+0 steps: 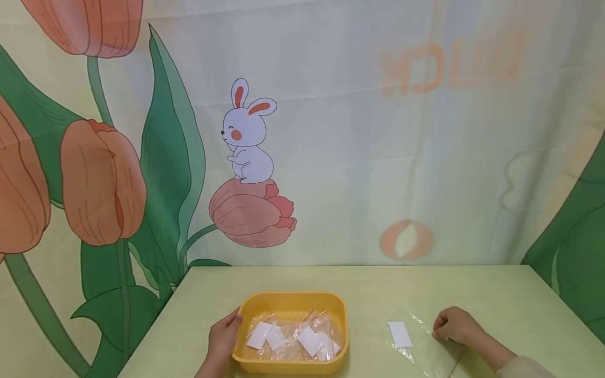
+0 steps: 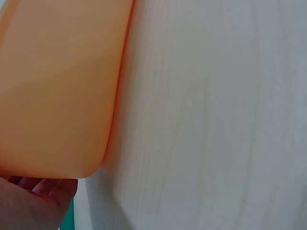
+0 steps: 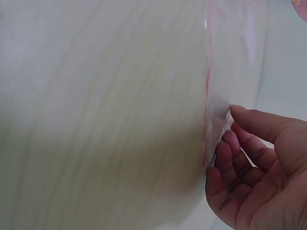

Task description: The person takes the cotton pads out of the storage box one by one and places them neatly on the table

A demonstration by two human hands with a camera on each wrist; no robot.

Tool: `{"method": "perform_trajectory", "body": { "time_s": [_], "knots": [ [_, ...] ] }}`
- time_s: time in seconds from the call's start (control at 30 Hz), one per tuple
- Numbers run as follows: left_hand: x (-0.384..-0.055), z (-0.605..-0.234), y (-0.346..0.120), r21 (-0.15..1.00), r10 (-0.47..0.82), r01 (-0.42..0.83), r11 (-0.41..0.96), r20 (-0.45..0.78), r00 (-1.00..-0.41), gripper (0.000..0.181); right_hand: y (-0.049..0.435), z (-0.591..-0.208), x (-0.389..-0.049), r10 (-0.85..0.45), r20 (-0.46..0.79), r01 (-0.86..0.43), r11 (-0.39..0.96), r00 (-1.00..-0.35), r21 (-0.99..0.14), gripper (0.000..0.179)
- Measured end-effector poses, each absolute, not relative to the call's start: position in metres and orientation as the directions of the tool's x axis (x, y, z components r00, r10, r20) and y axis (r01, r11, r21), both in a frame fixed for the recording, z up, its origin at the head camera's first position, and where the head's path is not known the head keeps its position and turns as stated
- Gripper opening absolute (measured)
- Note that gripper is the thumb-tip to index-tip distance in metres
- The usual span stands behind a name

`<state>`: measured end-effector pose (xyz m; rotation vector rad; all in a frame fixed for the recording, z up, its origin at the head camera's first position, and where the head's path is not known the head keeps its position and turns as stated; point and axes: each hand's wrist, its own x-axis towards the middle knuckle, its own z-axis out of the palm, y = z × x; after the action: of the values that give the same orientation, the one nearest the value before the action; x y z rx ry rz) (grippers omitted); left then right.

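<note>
A yellow plastic tub (image 1: 289,367) stands at the front of the table, several clear bags (image 1: 309,336) with white rectangles and red lines inside it. My left hand (image 1: 222,338) grips the tub's left side, thumb at the rim. In the left wrist view the tub's outer wall (image 2: 53,96) looks orange, and the fingers (image 2: 60,191) bend at its end. To the right, my right hand (image 1: 456,326) pinches the edge of a clear zip bag (image 1: 427,346) bearing one white rectangle (image 1: 400,334). A reddish zip line (image 3: 207,91) runs along that bag in the right wrist view.
The pale table (image 1: 368,286) reaches back to a hanging curtain (image 1: 340,157) printed with tulips and a white rabbit. Between the tub and the zip bag lies a strip of bare tabletop.
</note>
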<state>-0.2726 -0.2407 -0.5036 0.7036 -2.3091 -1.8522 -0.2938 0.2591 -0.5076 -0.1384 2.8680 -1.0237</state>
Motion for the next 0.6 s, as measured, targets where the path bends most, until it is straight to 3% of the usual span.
{"method": "perform_trajectory", "body": {
  "time_s": [0.17,0.4,0.6],
  "knots": [
    [-0.272,-0.503,-0.241,0.946,-0.405,-0.288,0.15,-0.207,-0.891,0.045,0.259,-0.504,-0.294,-0.134,-0.073,-0.059,0.773,-0.988,-0.632,0.01],
    [-0.273,-0.503,-0.241,0.947,-0.407,-0.289,0.144,-0.209,-0.889,0.044,0.262,-0.492,-0.296,-0.12,-0.187,0.027,0.771,-0.975,-0.636,0.005],
    [-0.274,-0.504,-0.241,0.946,-0.41,-0.3,0.124,-0.226,-0.883,0.044,0.263,-0.479,-0.3,-0.123,-0.22,0.051,0.757,-0.968,-0.652,0.017]
  ]
}}
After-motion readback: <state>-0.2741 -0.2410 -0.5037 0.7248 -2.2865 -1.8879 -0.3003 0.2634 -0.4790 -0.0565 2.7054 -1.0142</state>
